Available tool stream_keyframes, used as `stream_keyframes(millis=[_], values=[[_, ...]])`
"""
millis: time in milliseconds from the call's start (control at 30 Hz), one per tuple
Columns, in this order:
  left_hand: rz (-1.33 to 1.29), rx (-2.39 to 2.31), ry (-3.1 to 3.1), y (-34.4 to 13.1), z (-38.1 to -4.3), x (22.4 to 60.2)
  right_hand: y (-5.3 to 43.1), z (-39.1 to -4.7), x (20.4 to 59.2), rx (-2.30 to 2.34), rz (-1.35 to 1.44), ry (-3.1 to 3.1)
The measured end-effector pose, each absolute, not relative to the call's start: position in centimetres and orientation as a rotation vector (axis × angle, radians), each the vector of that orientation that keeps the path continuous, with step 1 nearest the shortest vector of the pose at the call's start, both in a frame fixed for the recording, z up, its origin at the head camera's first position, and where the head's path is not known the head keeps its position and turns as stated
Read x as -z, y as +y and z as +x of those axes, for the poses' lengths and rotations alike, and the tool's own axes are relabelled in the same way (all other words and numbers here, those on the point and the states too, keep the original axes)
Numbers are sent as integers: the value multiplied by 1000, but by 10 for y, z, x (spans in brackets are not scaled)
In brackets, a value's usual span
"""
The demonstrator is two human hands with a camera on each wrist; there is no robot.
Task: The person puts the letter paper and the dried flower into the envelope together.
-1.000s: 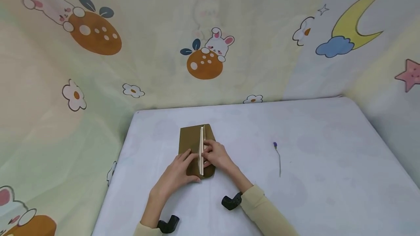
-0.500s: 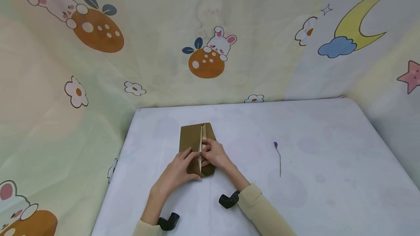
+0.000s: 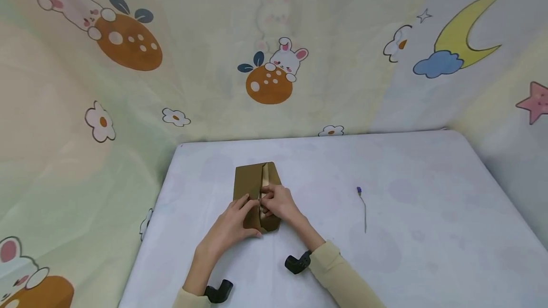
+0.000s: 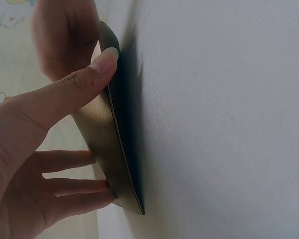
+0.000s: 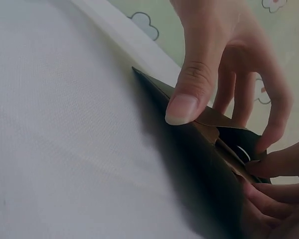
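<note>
A brown paper envelope (image 3: 247,180) lies on the white-covered table, its mouth parted and its flap to the right. My left hand (image 3: 231,221) steadies it, fingertips on the upper face and thumb at the near edge. In the left wrist view, that thumb presses the rim of the envelope (image 4: 97,117). My right hand (image 3: 280,202) is at the mouth, fingers curled and thumb pinching in at the lip. A thin white edge of the paper insert (image 5: 244,152) shows within the opening in the right wrist view; the rest of it is hidden inside.
To the right on the tablecloth (image 3: 415,260) lies a single stem with a small purple flower (image 3: 359,190). A black wrist camera (image 3: 297,263) is strapped to the right wrist, another (image 3: 219,292) to the left. A cartoon-printed curtain (image 3: 205,51) stands behind the table.
The white insert, which stood out of the mouth as a thick edge, has slid into the envelope and is now hidden from the head view. The left hand has stayed in place.
</note>
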State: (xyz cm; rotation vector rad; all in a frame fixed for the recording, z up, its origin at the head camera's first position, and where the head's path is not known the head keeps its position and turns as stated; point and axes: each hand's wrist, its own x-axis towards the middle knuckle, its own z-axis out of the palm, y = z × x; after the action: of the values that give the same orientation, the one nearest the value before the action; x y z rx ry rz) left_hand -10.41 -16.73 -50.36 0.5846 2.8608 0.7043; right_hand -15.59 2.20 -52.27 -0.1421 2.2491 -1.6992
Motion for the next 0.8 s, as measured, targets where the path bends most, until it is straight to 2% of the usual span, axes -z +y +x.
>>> stream_keyframes(millis=[200,433,800], values=[[576,-713,2872,-168,-107,501,36,-156,514,1701,-123,2316],[546,-735,2915,-179,-115,489,62,-153,488,1472,-277,2643],[633,-714,2867,-169,-105,504,137,-99,505,1235,60,2900]])
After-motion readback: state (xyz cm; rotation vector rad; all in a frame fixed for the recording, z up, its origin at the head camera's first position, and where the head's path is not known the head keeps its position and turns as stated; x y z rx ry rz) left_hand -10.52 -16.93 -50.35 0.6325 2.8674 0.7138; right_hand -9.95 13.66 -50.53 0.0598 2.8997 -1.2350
